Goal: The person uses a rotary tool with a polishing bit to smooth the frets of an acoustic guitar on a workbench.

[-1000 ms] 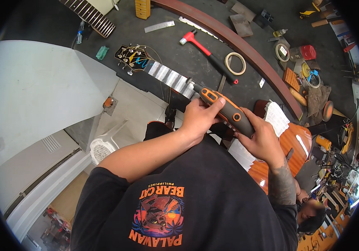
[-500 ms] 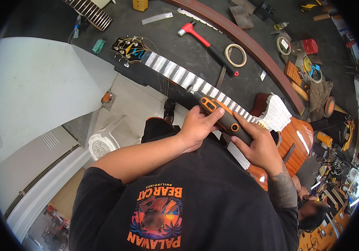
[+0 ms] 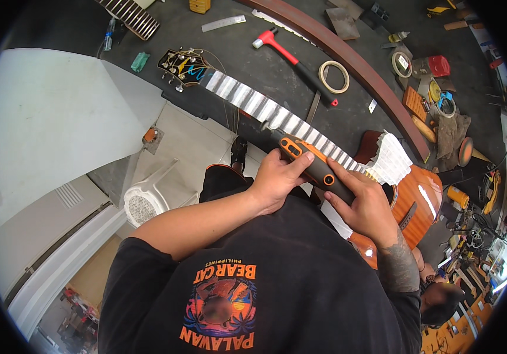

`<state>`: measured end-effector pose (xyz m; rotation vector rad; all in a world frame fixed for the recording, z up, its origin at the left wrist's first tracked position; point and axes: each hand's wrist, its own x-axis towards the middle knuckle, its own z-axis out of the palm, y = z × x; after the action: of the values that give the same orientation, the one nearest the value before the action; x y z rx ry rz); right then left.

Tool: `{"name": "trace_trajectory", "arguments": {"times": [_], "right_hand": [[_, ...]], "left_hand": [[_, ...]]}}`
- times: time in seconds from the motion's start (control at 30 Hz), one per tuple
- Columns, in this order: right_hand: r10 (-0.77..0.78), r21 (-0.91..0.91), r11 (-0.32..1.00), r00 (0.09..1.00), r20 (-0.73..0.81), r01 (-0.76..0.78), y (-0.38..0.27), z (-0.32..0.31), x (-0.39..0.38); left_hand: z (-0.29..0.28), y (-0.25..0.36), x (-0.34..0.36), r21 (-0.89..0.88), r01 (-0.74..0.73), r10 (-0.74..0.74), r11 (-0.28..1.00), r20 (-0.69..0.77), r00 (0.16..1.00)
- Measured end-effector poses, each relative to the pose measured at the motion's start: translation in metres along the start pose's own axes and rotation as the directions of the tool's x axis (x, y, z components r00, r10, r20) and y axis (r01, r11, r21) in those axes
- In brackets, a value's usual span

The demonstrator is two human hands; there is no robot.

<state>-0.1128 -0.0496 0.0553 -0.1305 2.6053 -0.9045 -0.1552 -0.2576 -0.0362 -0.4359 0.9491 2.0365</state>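
Note:
Both my hands are closed around a black-and-orange rotary tool (image 3: 329,179). My left hand (image 3: 278,184) grips its front half, thumb lying on top of the body. Farther back, my right hand (image 3: 368,209) wraps the rear end. The tool's small tip is at the near edge of the guitar neck (image 3: 283,118); whether it touches cannot be made out. Light tape strips cover the fretboard, with dark bands between them. The headstock (image 3: 182,68) carries loose, curled strings. White paper (image 3: 392,156) lies over part of the glossy brown guitar body (image 3: 427,203).
Beyond the neck lie a red-and-black hammer (image 3: 292,59), a tape roll (image 3: 333,77) and a steel ruler (image 3: 224,23). A long brown curved-looking beam (image 3: 359,62) crosses the bench. Tools clutter the right side, where another person (image 3: 439,301) is partly visible. A white stool (image 3: 144,200) stands at left.
The rotary tool and both hands have shifted very slightly left along the neck. My grip on it looks the same.

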Motion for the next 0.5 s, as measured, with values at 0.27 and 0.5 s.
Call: {"name": "trace_trajectory", "arguments": {"times": [0.27,0.5], "right_hand": [[-0.011,0.008,1.0,1.0,-0.015,0.011,-0.0001,-0.0003,0.0007],[-0.003,0.006,1.0,1.0,-0.015,0.003,0.0002,-0.0017,0.002]], "left_hand": [[0.005,0.0025,-0.0019,-0.042,-0.031,0.028,0.999,-0.054,0.998],[0.0047,0.0022,0.0012,-0.023,-0.002,0.001,1.0,-0.04,0.999]]}}
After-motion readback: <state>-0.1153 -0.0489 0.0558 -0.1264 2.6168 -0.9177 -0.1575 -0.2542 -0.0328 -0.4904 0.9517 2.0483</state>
